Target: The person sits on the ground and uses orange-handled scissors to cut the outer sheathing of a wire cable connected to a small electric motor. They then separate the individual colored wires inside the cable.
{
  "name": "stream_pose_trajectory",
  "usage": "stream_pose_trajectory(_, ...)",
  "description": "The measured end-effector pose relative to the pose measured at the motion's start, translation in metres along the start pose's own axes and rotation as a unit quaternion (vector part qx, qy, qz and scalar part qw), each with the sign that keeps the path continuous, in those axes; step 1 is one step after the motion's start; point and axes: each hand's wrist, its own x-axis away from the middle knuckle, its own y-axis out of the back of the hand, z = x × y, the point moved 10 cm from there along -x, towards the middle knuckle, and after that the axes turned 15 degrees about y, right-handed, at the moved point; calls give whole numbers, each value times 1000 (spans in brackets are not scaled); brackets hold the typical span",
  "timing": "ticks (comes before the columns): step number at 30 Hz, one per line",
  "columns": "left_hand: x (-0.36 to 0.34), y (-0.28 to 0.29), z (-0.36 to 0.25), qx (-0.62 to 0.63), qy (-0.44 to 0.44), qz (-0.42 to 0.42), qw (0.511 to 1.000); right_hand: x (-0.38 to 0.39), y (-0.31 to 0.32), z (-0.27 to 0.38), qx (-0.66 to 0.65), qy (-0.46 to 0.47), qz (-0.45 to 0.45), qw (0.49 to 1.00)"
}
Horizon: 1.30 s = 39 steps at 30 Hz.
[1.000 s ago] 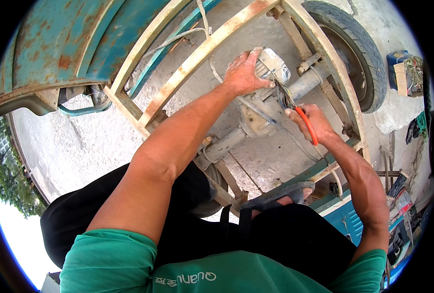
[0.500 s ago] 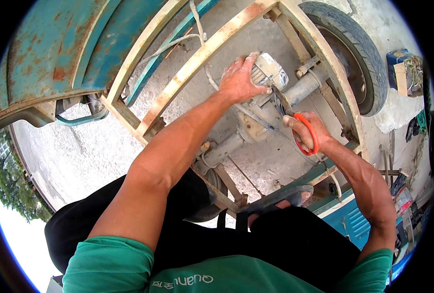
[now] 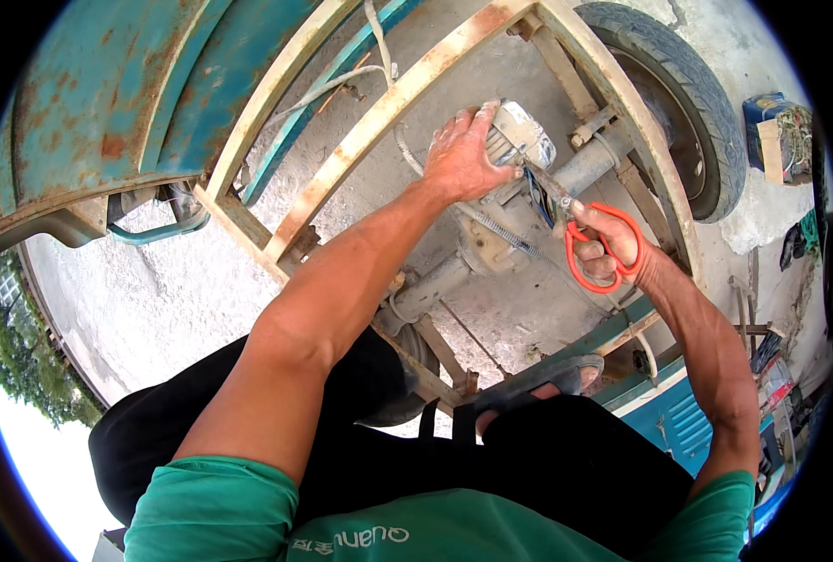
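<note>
Tan metal frame (image 3: 416,81) fills the upper middle, wheel (image 3: 721,131) upper right. Grimy motor (image 3: 527,126) sits upper centre; the left hand (image 3: 461,159) has its fingers spread over it, can't tell if they're really gripping. Right hand (image 3: 611,236), right of centre, has fingers curled around the orange-handled scissors (image 3: 565,200), blades right by some thin wires (image 3: 536,195).

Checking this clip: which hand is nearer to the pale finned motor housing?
Left. The left hand rests on the motor housing; the right hand is apart from it, lower right in view, gripping orange-handled scissors.
</note>
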Motion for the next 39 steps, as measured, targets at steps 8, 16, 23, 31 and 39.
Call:
stream_pose_trajectory(8, 1, 0, 0, 3, 9, 14, 1000, 5, 2, 20, 123, -12, -47, 991)
stream_pose_trajectory(16, 1, -4, 3, -31, 13, 4, 999, 15, -8, 32, 378, 24, -81, 922)
stream_pose_trajectory(23, -1, -3, 2, -17, -5, -8, 1000, 18, -17, 24, 349, 23, -102, 931)
stream_pose_trajectory(31, -1, -2, 2, -6, -9, -9, 1000, 18, -18, 20, 339, -1, -117, 933)
stream_pose_trajectory(39, -2, -5, 6, -18, -3, -10, 1000, 17, -30, 20, 338, 2, -178, 924)
